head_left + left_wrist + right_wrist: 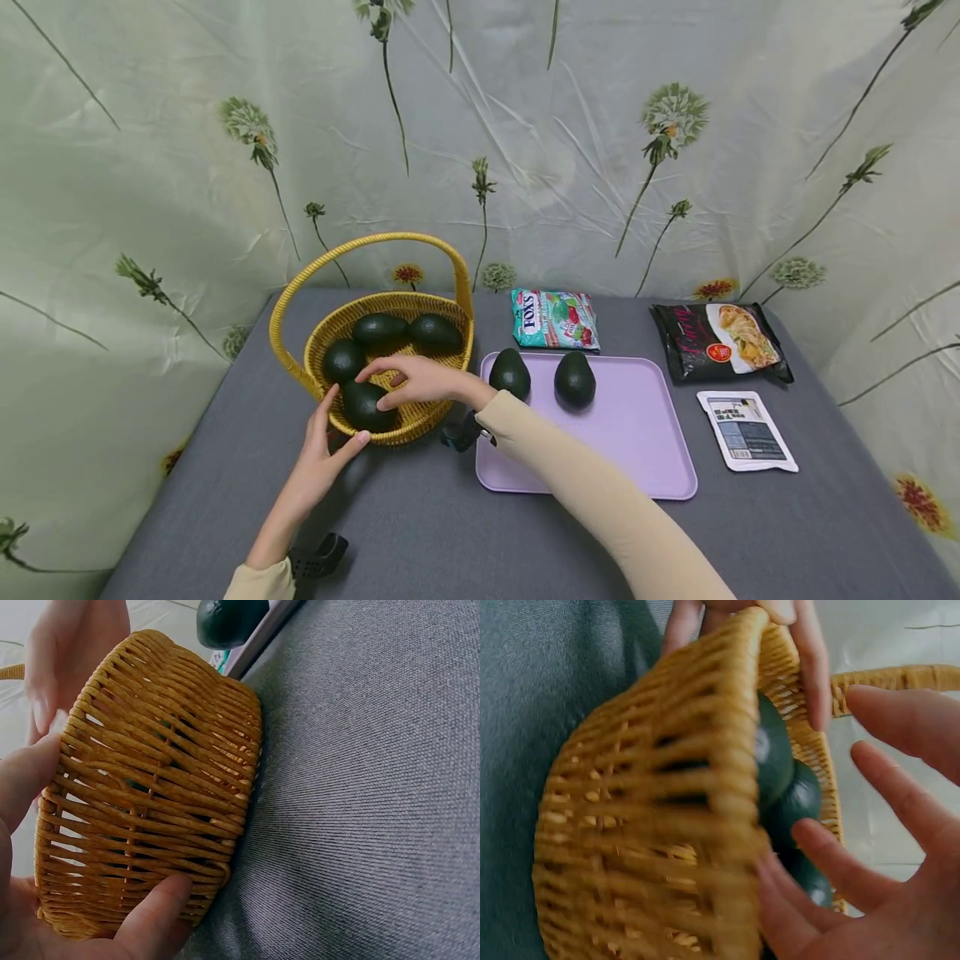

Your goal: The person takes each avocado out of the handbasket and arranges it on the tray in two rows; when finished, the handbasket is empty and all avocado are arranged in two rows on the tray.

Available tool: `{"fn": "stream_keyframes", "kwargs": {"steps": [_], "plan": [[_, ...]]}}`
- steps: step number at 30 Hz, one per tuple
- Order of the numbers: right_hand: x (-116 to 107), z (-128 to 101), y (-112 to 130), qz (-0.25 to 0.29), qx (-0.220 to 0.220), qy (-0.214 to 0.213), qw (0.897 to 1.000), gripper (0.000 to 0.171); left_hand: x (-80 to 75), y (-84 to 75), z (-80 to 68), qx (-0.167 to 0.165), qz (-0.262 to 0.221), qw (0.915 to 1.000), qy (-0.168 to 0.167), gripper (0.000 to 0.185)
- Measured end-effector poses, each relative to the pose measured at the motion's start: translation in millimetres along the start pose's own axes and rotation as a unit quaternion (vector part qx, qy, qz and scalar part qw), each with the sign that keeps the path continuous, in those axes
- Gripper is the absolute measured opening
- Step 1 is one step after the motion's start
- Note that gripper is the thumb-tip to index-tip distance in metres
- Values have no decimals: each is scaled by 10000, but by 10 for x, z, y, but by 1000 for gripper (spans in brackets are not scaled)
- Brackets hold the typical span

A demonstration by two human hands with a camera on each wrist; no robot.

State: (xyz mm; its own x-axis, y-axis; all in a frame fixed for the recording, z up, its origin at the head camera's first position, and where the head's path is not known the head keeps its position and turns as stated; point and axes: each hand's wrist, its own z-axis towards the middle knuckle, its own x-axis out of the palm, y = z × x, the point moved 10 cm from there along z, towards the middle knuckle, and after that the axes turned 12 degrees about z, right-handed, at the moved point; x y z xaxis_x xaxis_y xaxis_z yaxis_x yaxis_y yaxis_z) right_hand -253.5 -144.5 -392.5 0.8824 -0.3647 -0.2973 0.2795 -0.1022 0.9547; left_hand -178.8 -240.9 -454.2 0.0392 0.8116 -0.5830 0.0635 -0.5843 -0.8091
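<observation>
Left hand (318,462) nearest camera, fingers spread open against near wall of wicker basket (442,333), thumb pressed low on weave, likely bracing it against sliding on grey tablecloth (420,525). Right hand (416,379) reaches over rim, fingers relaxed and spread, tips resting on near avocado (363,404); not yet curled round it. Three more avocados behind it in basket. Two avocados (542,377) on lilac tray (637,442) just right of basket.
</observation>
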Motion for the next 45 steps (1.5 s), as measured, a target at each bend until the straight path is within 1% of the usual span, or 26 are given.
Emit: {"fn": "stream_keyframes", "kwargs": {"steps": [5,7,12,14,19,22,26,28,32,36,38,40,45], "plan": [[89,78,-143,-311,556,60,9979,45,2,8,3,-56,7,10000,18,85],[112,94,-192,-429,691,94,9966,45,3,10,4,-74,19,10000,27,86],[192,127,-252,-484,765,304,9954,47,9,9,4,-75,34,10000,41,86],[207,136,-265,-555,797,315,9948,46,10,11,6,-74,35,10000,41,86],[179,133,-307,-690,960,52,9930,44,18,6,11,-73,33,10000,57,86],[133,98,-312,-633,1004,-135,9928,43,22,-7,12,-44,29,10000,56,86],[16,33,-252,-569,795,-370,9945,43,26,-25,13,13,10,10000,46,85],[-70,-13,-208,-635,653,-485,9947,43,27,-28,13,32,3,10000,39,85],[-272,-154,-130,-698,460,-719,9939,43,23,-15,12,38,20,10000,9,86],[-487,-363,-57,-296,283,-909,9950,43,15,-23,17,81,54,9999,-39,85],[-602,-501,-33,-26,241,-1024,9944,44,14,-31,14,96,69,9999,-43,86],[-729,-658,-7,125,230,-1185,9926,45,15,-38,10,101,88,9999,-45,86],[-1058,-1143,10,212,243,-1672,9854,45,19,-51,0,102,133,9998,-80,85]]}}
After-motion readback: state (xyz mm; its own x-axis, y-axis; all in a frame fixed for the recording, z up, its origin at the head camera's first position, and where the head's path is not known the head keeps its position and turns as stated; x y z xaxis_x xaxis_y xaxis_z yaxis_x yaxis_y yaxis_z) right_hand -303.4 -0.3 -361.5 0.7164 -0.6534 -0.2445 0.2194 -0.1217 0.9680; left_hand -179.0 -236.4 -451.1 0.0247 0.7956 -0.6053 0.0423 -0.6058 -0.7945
